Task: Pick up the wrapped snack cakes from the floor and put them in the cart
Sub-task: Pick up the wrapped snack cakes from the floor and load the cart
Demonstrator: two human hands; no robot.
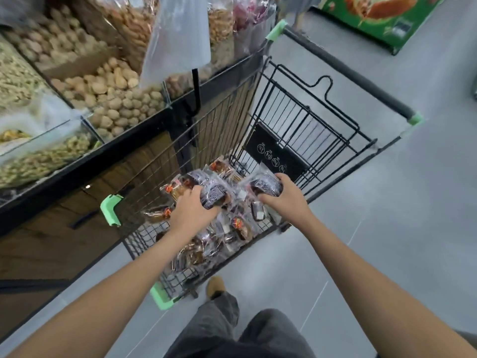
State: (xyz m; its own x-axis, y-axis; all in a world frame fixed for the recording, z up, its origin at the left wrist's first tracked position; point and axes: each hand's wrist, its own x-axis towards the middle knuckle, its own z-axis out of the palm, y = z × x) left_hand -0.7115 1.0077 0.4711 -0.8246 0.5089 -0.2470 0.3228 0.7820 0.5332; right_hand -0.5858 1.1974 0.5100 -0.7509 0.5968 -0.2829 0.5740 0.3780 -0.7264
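A black wire shopping cart (pixel 335 140) with green corner bumpers stands in front of me, its basket holding several wrapped snack cakes (pixel 240 226). Both my arms reach over the basket. My left hand (pixel 192 209) grips a dark wrapped snack cake (pixel 215 193) above the pile. My right hand (pixel 286 193) grips another dark wrapped snack cake (pixel 264 186) just to the right of it, near the folded child seat.
A bulk-food display (pixel 103 94) with bins of nuts and dried snacks runs along the left, touching the cart's side. Grey floor (pixel 387 228) lies to the right. A green box (pixel 382 21) sits at the top right. My legs and a tan shoe (pixel 215 286) are below.
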